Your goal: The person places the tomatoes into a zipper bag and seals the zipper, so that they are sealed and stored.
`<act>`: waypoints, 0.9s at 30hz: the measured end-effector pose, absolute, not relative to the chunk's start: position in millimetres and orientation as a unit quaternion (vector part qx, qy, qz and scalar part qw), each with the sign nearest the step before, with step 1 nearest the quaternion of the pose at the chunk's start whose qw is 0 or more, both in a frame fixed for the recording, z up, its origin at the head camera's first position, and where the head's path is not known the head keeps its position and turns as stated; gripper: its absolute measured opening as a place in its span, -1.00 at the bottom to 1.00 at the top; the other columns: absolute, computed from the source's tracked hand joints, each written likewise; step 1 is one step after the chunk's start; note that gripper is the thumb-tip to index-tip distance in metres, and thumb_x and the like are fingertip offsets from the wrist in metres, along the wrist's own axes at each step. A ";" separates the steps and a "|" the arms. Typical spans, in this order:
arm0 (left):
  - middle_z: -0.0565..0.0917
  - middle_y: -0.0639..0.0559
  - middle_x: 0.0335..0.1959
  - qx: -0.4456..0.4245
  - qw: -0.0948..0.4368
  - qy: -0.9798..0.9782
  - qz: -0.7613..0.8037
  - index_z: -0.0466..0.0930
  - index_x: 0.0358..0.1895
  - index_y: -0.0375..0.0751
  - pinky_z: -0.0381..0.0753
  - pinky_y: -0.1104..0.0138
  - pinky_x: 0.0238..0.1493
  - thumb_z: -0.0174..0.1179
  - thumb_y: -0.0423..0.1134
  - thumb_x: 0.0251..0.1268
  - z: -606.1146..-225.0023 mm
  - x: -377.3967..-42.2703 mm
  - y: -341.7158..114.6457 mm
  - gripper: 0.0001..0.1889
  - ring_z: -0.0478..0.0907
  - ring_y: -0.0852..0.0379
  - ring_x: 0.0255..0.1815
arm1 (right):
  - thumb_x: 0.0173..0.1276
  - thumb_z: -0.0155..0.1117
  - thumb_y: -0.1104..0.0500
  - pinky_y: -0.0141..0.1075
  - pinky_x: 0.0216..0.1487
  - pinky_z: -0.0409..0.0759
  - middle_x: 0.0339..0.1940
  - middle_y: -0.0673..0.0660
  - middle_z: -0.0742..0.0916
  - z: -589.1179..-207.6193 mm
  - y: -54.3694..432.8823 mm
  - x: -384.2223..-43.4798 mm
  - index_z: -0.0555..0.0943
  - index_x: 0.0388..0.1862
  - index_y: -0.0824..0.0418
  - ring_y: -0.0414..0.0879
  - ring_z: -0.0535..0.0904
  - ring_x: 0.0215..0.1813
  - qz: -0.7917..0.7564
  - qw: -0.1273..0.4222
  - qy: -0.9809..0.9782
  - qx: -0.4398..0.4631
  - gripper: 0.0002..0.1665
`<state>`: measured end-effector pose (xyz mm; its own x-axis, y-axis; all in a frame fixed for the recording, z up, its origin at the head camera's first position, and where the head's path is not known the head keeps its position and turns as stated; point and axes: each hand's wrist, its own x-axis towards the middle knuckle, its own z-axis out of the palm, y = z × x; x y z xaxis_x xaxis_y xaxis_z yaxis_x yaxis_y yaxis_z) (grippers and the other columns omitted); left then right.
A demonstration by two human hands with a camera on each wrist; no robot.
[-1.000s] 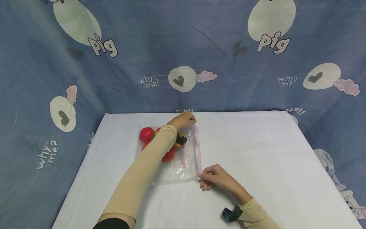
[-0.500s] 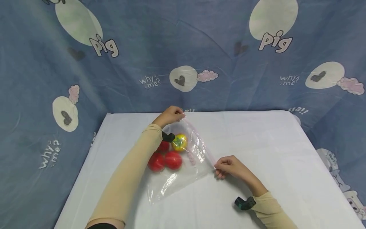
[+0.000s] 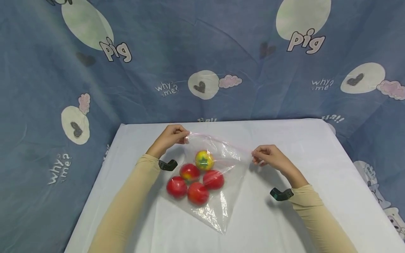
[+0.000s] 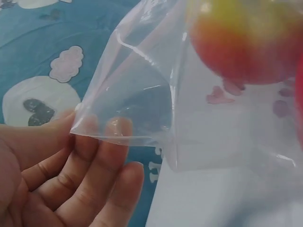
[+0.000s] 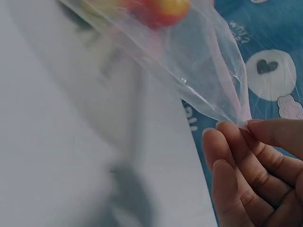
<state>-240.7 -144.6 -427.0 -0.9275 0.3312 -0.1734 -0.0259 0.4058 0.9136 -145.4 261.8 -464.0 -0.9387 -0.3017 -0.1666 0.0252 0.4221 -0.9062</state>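
Observation:
A clear plastic zip bag (image 3: 230, 177) with a pink strip along its top edge hangs between my hands, tilted over the white table. Inside it lie several round fruits that look like apples: red ones (image 3: 198, 193) and a mostly yellow one (image 3: 204, 160) with a green mark. Thumb and fingertips of my left hand (image 3: 171, 138) pinch the bag's upper left corner; in the left wrist view its other fingers show behind the film. My right hand (image 3: 272, 159) pinches the upper right corner, and the right wrist view shows the pink strip (image 5: 226, 78) running to those fingertips.
A white cloth covers the table (image 3: 300, 147), whose far edge meets a blue patterned curtain (image 3: 152, 59). Dark wrist devices sit on the left wrist (image 3: 168, 165) and the right wrist (image 3: 281, 194).
The bag has been turned so its pink strip faces the back, and the fruits have moved toward me. The left hand has shifted left; the right hand has moved up and right.

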 end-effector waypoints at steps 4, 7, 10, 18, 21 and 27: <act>0.71 0.06 -0.38 0.088 0.153 0.796 0.578 0.56 -0.07 -0.39 0.78 0.36 -0.08 0.20 -0.18 0.54 -433.8 -222.4 -157.1 -0.73 0.76 0.22 -0.31 | 0.59 0.19 0.10 -0.26 -0.17 0.77 -0.26 0.27 0.80 -454.0 259.6 -162.1 0.67 -0.05 0.41 -0.10 0.77 -0.19 -0.514 0.140 0.841 -0.094 -0.64; 0.71 0.04 -0.39 0.088 0.146 0.784 0.596 0.52 -0.08 -0.39 0.79 0.35 -0.09 0.18 -0.16 0.55 -436.2 -209.9 -163.3 -0.72 0.78 0.20 -0.30 | 0.60 0.18 0.09 -0.26 -0.19 0.76 -0.24 0.30 0.80 -448.4 256.8 -172.6 0.66 -0.02 0.42 -0.06 0.77 -0.17 -0.501 0.131 0.849 -0.103 -0.63; 0.70 0.04 -0.38 0.084 0.142 0.774 0.611 0.49 -0.09 -0.38 0.79 0.34 -0.08 0.18 -0.16 0.56 -438.0 -198.7 -167.5 -0.72 0.79 0.20 -0.30 | 0.60 0.17 0.08 -0.26 -0.20 0.76 -0.22 0.32 0.80 -445.5 253.2 -182.4 0.66 0.00 0.44 -0.04 0.78 -0.16 -0.491 0.122 0.856 -0.108 -0.60; 0.63 0.06 -0.45 0.071 0.134 0.759 0.633 0.45 -0.17 -0.35 0.81 0.31 -0.11 0.15 -0.20 0.57 -441.2 -173.8 -176.1 -0.76 0.81 0.20 -0.30 | 0.61 0.15 0.08 -0.22 -0.21 0.79 -0.13 0.38 0.82 -445.1 236.3 -207.2 0.64 0.01 0.42 0.11 0.81 -0.07 -0.481 0.106 0.863 -0.111 -0.62; 0.63 0.06 -0.44 0.062 0.124 0.762 0.633 0.44 -0.19 -0.34 0.81 0.31 -0.11 0.15 -0.19 0.57 -441.2 -169.7 -179.8 -0.75 0.81 0.20 -0.30 | 0.61 0.15 0.08 -0.18 -0.20 0.80 -0.10 0.40 0.82 -444.7 229.2 -212.1 0.63 0.03 0.43 0.17 0.81 -0.05 -0.487 0.101 0.860 -0.117 -0.61; 0.63 0.05 -0.32 0.050 0.078 0.780 0.619 0.44 -0.09 -0.37 0.77 0.38 -0.04 0.11 -0.12 0.60 -438.5 -176.2 -187.1 -0.70 0.75 0.25 -0.28 | 0.61 0.15 0.05 -0.18 -0.17 0.79 -0.08 0.37 0.83 -446.9 220.7 -216.6 0.63 0.04 0.40 0.14 0.81 -0.05 -0.502 0.106 0.852 -0.103 -0.61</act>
